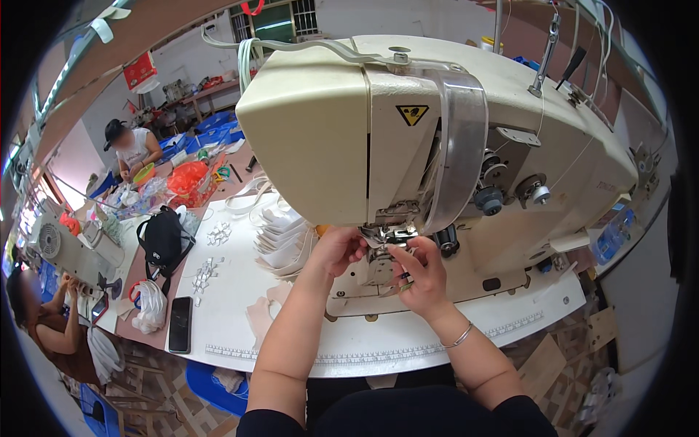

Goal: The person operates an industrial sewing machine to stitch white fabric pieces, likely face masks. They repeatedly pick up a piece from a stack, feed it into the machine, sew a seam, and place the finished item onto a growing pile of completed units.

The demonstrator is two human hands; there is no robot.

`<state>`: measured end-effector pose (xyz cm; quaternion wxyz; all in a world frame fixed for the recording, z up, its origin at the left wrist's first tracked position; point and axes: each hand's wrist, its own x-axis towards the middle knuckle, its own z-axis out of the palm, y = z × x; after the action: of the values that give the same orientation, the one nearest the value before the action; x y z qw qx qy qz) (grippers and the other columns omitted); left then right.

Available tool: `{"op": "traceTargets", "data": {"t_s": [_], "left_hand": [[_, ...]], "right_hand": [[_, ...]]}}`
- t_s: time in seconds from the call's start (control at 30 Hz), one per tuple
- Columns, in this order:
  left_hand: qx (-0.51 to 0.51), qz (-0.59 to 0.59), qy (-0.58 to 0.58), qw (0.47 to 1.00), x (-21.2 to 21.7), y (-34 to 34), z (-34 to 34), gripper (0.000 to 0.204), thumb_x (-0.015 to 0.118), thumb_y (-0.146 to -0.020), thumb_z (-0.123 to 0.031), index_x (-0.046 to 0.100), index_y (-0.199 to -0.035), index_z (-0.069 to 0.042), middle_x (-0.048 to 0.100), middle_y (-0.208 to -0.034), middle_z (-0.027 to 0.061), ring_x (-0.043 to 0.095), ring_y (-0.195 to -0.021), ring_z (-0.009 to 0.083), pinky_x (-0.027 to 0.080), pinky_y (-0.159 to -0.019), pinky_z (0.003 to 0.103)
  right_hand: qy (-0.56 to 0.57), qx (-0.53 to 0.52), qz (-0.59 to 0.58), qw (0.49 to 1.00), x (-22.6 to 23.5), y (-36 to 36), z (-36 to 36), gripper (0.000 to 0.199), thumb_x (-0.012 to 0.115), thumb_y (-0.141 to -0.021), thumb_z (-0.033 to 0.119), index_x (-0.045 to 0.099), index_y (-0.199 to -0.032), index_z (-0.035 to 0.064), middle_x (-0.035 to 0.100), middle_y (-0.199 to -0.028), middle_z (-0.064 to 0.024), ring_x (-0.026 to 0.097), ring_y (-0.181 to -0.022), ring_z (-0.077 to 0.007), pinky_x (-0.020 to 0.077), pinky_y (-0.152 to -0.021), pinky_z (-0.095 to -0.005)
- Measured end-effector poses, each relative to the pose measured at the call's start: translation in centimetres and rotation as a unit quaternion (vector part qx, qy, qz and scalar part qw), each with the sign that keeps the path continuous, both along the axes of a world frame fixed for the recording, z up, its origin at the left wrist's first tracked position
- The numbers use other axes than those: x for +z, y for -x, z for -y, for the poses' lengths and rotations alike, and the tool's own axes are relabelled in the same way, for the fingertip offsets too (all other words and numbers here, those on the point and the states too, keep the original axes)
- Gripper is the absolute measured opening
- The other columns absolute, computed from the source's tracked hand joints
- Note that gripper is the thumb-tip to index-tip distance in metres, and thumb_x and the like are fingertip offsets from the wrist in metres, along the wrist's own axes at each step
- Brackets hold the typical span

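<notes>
Both hands are raised to the needle area of a large cream industrial sewing machine. My left hand is at the left of the presser foot, fingers curled and fingertips pinched together; what lies between them is too small to tell. On the right side of the foot, my right hand has its thumb and forefinger drawn together close to the needle. A small slim object shows under its curled fingers, its kind unclear. A stack of white curved pieces lies left of the machine head.
Small white pieces lie in piles on the white table, near a black phone and a black bag. A measuring tape runs along the front edge. A blue bin stands below. Two people work at the left.
</notes>
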<state>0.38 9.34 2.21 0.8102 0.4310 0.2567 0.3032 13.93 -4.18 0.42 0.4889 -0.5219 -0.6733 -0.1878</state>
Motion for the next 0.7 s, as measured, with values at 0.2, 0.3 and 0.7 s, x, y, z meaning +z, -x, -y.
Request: {"op": "traceTargets", "data": {"t_s": [0.2,0.3,0.7], "left_hand": [[-0.013,0.021,-0.006,1.000,0.0,0.2,0.2,0.005,0.054,-0.075,-0.010,0.050,-0.076,-0.007,0.051,-0.057,0.0023,0.048,-0.043,0.0103,0.033,-0.035,0.019],[0.025,0.067,0.030,0.997,-0.2,1.3,2.9,0.007,0.057,-0.076,-0.012,0.051,-0.075,-0.008,0.051,-0.056,0.0001,0.048,-0.044,0.0096,0.033,-0.035,0.019],[0.123,0.094,-0.007,0.988,-0.8,0.7,6.1,0.009,0.058,-0.079,-0.017,0.055,-0.079,-0.009,0.053,-0.056,-0.0013,0.051,-0.048,0.0087,0.036,-0.043,0.019]], "right_hand": [[-0.017,0.002,-0.022,1.000,-0.6,0.4,-0.2,0.045,0.061,-0.060,-0.008,0.059,-0.101,0.0115,0.041,-0.099,-0.0072,0.047,-0.058,-0.0137,0.0431,-0.052,-0.0257],[-0.012,0.001,-0.013,1.000,-0.3,0.1,-0.1,0.045,0.061,-0.060,-0.008,0.059,-0.101,0.0112,0.042,-0.099,-0.0069,0.047,-0.058,-0.0135,0.0433,-0.052,-0.0256],[0.010,0.021,-0.034,0.999,-0.3,-0.1,0.4,0.045,0.063,-0.062,-0.007,0.058,-0.103,0.0107,0.043,-0.102,-0.0063,0.042,-0.057,-0.0132,0.0415,-0.052,-0.0254]]}}
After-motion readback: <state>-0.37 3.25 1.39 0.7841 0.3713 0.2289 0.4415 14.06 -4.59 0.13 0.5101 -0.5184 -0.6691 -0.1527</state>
